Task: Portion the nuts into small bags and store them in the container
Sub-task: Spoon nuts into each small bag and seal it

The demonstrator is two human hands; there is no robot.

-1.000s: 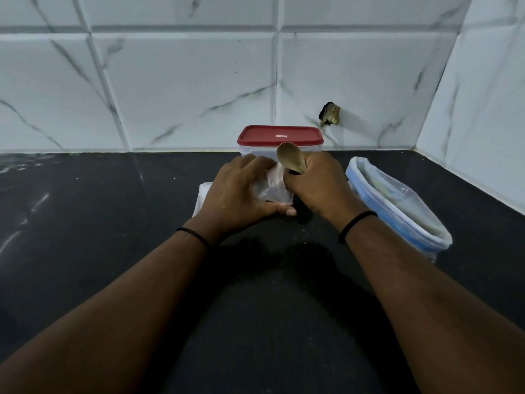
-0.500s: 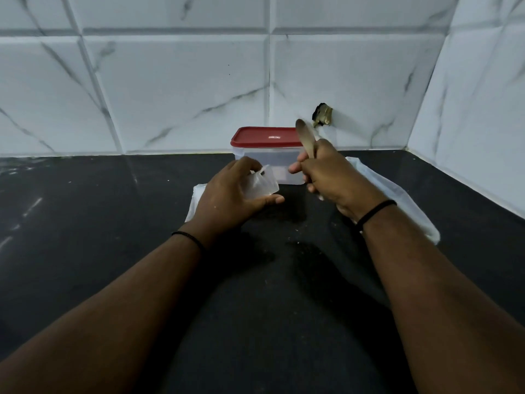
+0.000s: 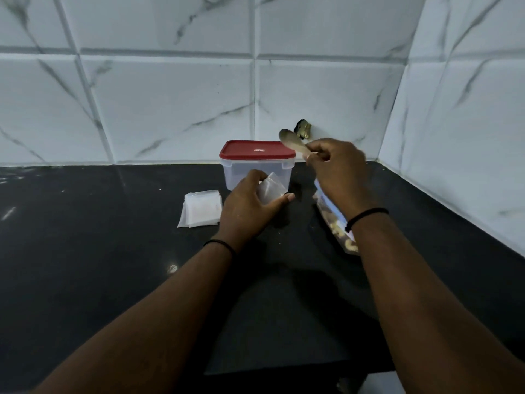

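At centre frame, the left hand (image 3: 250, 206) is pinching a small clear bag (image 3: 272, 189) before the red-lidded container (image 3: 257, 163); the right hand (image 3: 338, 172) is gripping a spoon (image 3: 291, 142) above the nut bag (image 3: 336, 223).

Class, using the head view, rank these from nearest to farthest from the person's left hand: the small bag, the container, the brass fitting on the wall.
1. Small bag: held in the left hand.
2. Container: just behind it.
3. Brass fitting: back on the wall, to the right.
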